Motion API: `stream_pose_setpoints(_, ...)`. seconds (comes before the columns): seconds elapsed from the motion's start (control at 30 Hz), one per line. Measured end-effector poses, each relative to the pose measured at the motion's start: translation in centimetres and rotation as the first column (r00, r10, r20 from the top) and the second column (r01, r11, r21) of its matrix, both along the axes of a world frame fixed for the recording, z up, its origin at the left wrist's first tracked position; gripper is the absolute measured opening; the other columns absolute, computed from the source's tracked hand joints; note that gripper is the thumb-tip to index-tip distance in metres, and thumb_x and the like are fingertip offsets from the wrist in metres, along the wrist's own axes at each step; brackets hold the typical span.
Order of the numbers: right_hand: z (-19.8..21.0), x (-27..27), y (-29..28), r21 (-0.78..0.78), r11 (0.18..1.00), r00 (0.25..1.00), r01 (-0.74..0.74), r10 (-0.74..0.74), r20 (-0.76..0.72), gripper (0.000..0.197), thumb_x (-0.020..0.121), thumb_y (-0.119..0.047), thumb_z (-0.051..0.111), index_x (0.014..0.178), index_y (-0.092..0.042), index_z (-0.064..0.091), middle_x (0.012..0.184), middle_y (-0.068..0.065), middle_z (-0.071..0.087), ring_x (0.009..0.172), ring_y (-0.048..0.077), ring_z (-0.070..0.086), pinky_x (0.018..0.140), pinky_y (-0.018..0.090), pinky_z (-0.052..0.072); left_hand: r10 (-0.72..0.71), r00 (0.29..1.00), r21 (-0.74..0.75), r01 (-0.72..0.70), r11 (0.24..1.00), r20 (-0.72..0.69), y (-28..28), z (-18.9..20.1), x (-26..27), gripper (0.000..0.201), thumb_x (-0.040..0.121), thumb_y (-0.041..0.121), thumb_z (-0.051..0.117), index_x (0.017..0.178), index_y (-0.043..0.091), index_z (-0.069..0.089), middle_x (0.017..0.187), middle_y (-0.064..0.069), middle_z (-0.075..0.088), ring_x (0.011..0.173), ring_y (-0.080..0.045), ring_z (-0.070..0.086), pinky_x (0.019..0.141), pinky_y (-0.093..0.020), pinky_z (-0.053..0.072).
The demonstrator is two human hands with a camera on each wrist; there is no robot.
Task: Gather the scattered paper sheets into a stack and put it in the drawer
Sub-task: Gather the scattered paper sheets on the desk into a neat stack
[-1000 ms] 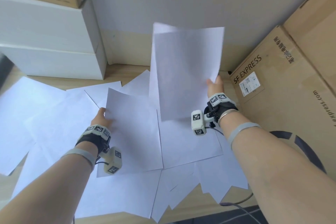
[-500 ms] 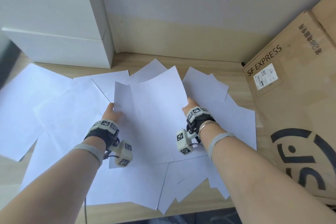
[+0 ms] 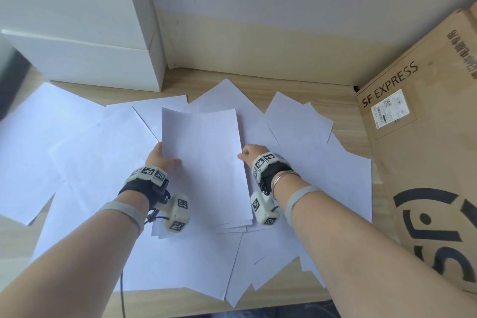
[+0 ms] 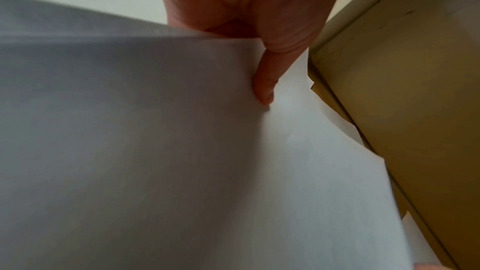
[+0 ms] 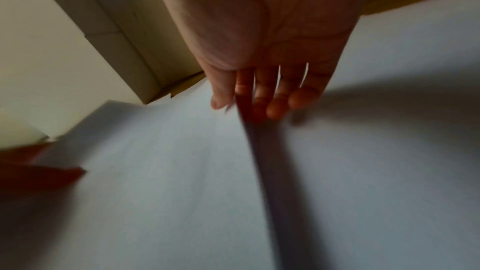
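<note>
Task is early, by my read. A small stack (image 3: pixel 204 162) of white sheets sits mid-frame in the head view, only a few sheets thick judging by the staggered edges at its near end, and not squared up yet. The left hand (image 3: pixel 161 159) grips the stack's left edge, thumb on top and fingers tucked under (left wrist view shows the thumb (image 4: pixel 265 81) pressed on the paper). The right hand (image 3: pixel 251 153) is at the stack's right edge; in the right wrist view its fingers (image 5: pixel 278 108) are straight and only slightly spread, tips down by the edge, so no curled grip there. Whether they actually touch the paper I can't tell, pic is blurred.

Left to do: most of it. Loose sheets (image 3: pixel 77 152) still fan out over the wooden surface (image 3: pixel 346 137) on all sides of the stack, from far left to lower right, many overlapping, some sticking out past the near edge at frame bottom. No drawer in any view, so stowing hasn't begun.

Around it: white boxes (image 3: pixel 85 33) upper left, an SF Express cardboard box (image 3: pixel 426 137) along the right.
</note>
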State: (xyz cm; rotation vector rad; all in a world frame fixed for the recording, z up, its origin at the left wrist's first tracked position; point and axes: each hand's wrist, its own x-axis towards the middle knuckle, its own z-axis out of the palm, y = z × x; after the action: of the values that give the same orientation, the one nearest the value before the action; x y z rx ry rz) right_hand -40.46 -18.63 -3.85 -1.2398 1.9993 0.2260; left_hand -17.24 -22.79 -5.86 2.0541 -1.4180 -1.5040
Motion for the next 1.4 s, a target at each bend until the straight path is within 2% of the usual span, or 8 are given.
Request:
stream_pose_setpoints(0.13,0.2,-3.4,0.4,-0.053,0.996,0.988,-0.073,0.065,-0.141,0.049,0.082,-0.017,0.065,0.127,-0.023,0.045,0.134,0.005,0.043,0.124,0.027,0.045,0.102,0.04,0.039,-0.001,1.0,-0.024,0.001,1.0,-0.008,-0.5,0.2,0.4,0.048,0.081,0.002,0.062,0.127,0.006,0.048,0.124,-0.019,0.059,0.112,-0.036,0.057,0.097,-0.046,0.046)
stream_pose_setpoints(0.3,0.1,-4.8,0.9,-0.005,0.975,0.942,-0.223,0.215,-0.257,0.084,0.068,-0.025,0.078,0.138,-0.035,0.033,0.14,-0.001,0.037,0.131,0.024,0.034,0.108,0.044,0.025,0.003,1.0,-0.032,-0.004,0.999,-0.016,-0.5,0.0,0.4,0.048,0.08,0.003,0.063,0.126,0.007,0.049,0.122,-0.019,0.061,0.111,-0.035,0.058,0.097,-0.046,0.046)
stream_pose_setpoints(0.47,-0.8,-4.9,0.8,-0.005,0.97,0.92,-0.243,0.228,-0.319,0.076,0.063,-0.032,0.08,0.128,-0.034,0.039,0.13,0.001,0.048,0.127,0.026,0.035,0.111,0.053,0.015,0.005,1.0,-0.031,-0.005,1.0,-0.012,-0.5,-0.3,0.3,0.047,0.08,0.003,0.064,0.124,0.006,0.049,0.121,-0.018,0.061,0.111,-0.035,0.059,0.097,-0.045,0.046)
stream_pose_setpoints(0.7,-1.1,-5.5,1.3,-0.007,0.968,0.916,-0.251,0.235,-0.326,0.043,0.066,-0.036,0.078,0.097,-0.024,0.05,0.109,0.0,0.048,0.113,0.024,0.042,0.096,0.038,0.03,0.004,1.0,-0.012,-0.004,1.0,-0.013,-0.1,-0.4,-0.2,0.043,0.081,0.002,0.063,0.122,0.007,0.051,0.119,-0.019,0.062,0.109,-0.036,0.059,0.098,-0.049,0.046)
stream_pose_setpoints(0.83,-1.0,-6.0,2.3,-0.006,0.991,0.975,-0.134,0.131,-0.18,0.034,0.079,-0.021,0.068,0.103,-0.02,0.044,0.094,0.002,0.057,0.1,0.03,0.055,0.078,0.033,0.044,-0.001,1.0,-0.014,0.001,1.0,-0.018,-0.1,-0.1,-0.8,0.043,0.081,0.002,0.063,0.122,0.006,0.051,0.119,-0.019,0.062,0.109,-0.036,0.06,0.097,-0.048,0.047)
stream_pose_setpoints(0.97,0.4,-7.4,2.6,0.067,0.992,0.971,-0.104,0.116,-0.207,0.034,0.085,-0.023,0.06,0.117,-0.013,0.056,0.12,0.007,0.06,0.111,0.029,0.058,0.085,0.033,0.047,-0.028,0.999,-0.014,0.027,1.0,-0.026,0.1,0.5,-1.8,0.044,0.082,0.002,0.062,0.124,0.007,0.05,0.121,-0.019,0.061,0.11,-0.036,0.059,0.096,-0.045,0.047)
stream_pose_setpoints(1.17,1.9,-12.5,5.9,0.071,0.964,0.931,0.258,-0.228,-0.284,0.045,0.092,-0.027,0.057,0.127,-0.001,0.049,0.133,0.016,0.055,0.122,0.032,0.053,0.097,0.035,0.043,-0.081,0.996,-0.028,0.08,0.996,-0.038,0.7,1.1,-4.0,0.039,0.082,0.001,0.06,0.12,0.007,0.052,0.117,-0.019,0.062,0.103,-0.033,0.06,0.092,-0.041,0.047)
stream_pose_setpoints(1.4,1.2,-16.8,12.2,0.078,0.797,0.779,0.599,-0.558,-0.286,0.037,0.094,-0.026,0.055,0.068,-0.001,0.048,0.122,0.019,0.062,0.115,0.032,0.058,0.079,0.031,0.04,-0.149,0.987,-0.026,0.147,0.989,-0.065,1.9,1.2,-7.1,0.04,0.083,0.001,0.06,0.122,0.005,0.051,0.119,-0.021,0.06,0.11,-0.036,0.058,0.093,-0.042,0.047)
